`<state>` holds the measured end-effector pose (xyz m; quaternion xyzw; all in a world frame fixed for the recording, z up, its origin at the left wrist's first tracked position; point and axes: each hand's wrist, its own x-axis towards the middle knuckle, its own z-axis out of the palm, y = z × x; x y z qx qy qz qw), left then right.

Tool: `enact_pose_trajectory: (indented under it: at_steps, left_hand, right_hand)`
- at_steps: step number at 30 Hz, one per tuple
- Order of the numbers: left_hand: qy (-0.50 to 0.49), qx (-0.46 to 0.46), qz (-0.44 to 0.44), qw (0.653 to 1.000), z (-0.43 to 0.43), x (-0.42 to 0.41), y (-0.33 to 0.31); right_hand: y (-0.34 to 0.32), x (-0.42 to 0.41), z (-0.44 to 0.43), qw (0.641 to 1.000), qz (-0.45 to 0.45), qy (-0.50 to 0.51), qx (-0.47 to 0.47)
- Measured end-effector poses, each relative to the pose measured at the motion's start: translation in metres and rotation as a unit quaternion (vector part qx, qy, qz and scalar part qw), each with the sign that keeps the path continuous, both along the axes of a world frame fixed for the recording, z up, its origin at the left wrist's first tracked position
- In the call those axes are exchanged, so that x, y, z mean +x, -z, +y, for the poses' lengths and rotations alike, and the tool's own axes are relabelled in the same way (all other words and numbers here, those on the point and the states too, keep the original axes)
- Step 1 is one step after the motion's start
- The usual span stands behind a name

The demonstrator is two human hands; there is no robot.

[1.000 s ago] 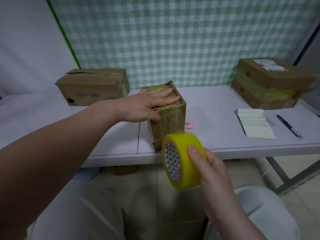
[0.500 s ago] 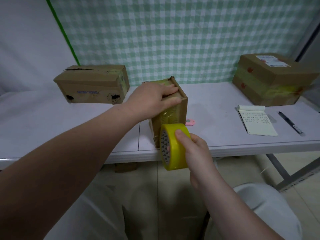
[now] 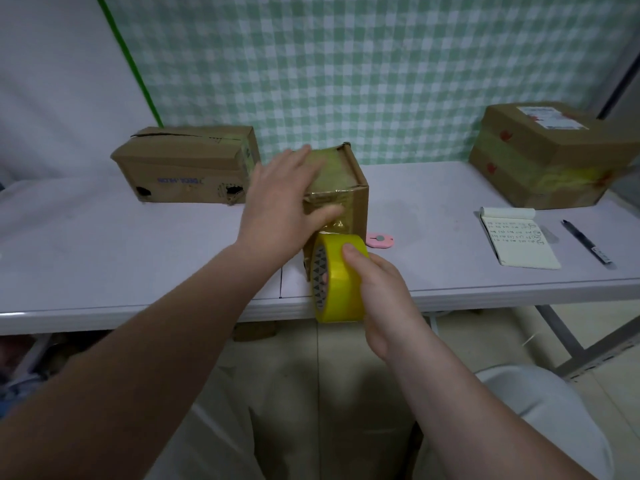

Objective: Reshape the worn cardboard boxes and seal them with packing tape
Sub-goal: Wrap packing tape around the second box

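The box [image 3: 349, 188] stands upright near the front edge of the table [image 3: 104, 254], with glossy tape across its top and front. The left hand [image 3: 284, 199] lies flat on the top of the box, fingers straight and spread, thumb down the front face; it presses and does not clasp. The right hand [image 3: 384, 296] grasps the roll [image 3: 341, 278] just in front of the box, thumb on the outer band and fingers curled into the core. The box is probably light, with worn, soft corners, and liable to slide or tip when tape is pulled. Brace it from above near the edges, not mid-panel; the taped faces look slick. The roll is rigid: hold it by the core so that it can turn. The table is pale and smooth. Left of the box, further back, is the left box [image 3: 187, 164], torn and holed. Right of it, further back, is the right box [image 3: 550, 157]. A cutter [image 3: 381, 240] lies just right of the box, with a notepad [image 3: 519, 240] and pen [image 3: 587, 242] well beyond. Checked cloth [image 3: 346, 64] hangs behind.
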<state>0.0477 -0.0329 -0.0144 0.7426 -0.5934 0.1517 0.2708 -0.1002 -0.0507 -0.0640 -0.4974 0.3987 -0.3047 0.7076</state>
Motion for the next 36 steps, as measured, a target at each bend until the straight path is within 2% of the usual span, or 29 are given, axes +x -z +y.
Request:
enact_pose_trajectory:
  at_steps: [2,3,5,7,8,10,13,15,17,19,21,23,25,27,31,35,36]
  left_hand:
    - [-0.045,-0.149,0.082,0.984,0.018,-0.009,0.015]
    - [-0.065,-0.165,0.131,0.975,0.025,-0.014,0.023]
    - [-0.08,-0.091,0.324,0.938,0.031,-0.024,0.034]
    - [-0.058,0.009,0.549,0.834,0.031,-0.031,0.038]
    - [-0.047,0.033,0.615,0.786,0.03,-0.033,0.038]
    - [-0.028,0.029,0.677,0.735,0.028,-0.036,0.034]
    - [-0.023,-0.005,0.698,0.715,0.024,-0.04,0.032]
    - [-0.016,-0.01,0.718,0.696,0.023,-0.042,0.032]
    - [-0.007,-0.014,0.737,0.675,0.023,-0.042,0.032]
    - [-0.01,-0.013,0.738,0.675,0.022,-0.04,0.032]
    - [-0.01,-0.007,0.733,0.68,0.022,-0.038,0.031]
    - [0.002,0.0,0.732,0.682,0.022,-0.037,0.029]
    - [0.02,0.011,0.734,0.679,0.022,-0.037,0.027]
    - [0.034,0.02,0.739,0.672,0.023,-0.038,0.027]
    - [0.026,0.018,0.733,0.679,0.022,-0.036,0.026]
    - [0.001,0.043,0.756,0.654,0.025,-0.041,0.023]
    - [-0.003,0.043,0.751,0.659,0.025,-0.041,0.023]
  right_hand:
    - [0.003,0.003,0.001,1.0,-0.008,-0.004,0.012]
    - [0.005,0.005,0.002,1.0,-0.009,-0.005,0.014]
    - [0.006,0.01,0.005,1.0,-0.01,-0.003,0.01]
    - [0.007,0.014,0.008,1.0,-0.008,-0.005,-0.007]
    - [0.007,0.014,0.008,1.0,0.003,-0.01,-0.019]
    - [0.006,0.012,0.006,0.997,0.047,-0.026,-0.057]
    - [0.0,0.007,-0.004,0.985,0.123,-0.037,-0.119]
    - [-0.005,0.004,-0.013,0.964,0.183,0.007,-0.194]
    - [-0.007,0.003,-0.028,0.922,0.227,0.103,-0.297]
    - [-0.01,0.005,-0.044,0.879,0.203,0.159,-0.4]
    - [-0.019,0.012,-0.057,0.845,0.193,0.113,-0.485]
    - [-0.03,0.023,-0.067,0.814,0.219,0.022,-0.538]
    - [-0.037,0.032,-0.078,0.781,0.24,-0.041,-0.575]
    - [-0.036,0.038,-0.087,0.766,0.245,-0.066,-0.59]
    - [-0.029,0.042,-0.095,0.757,0.226,-0.053,-0.611]
    - [-0.026,0.043,-0.098,0.755,0.219,-0.047,-0.616]
    - [-0.026,0.043,-0.098,0.752,0.219,-0.047,-0.62]
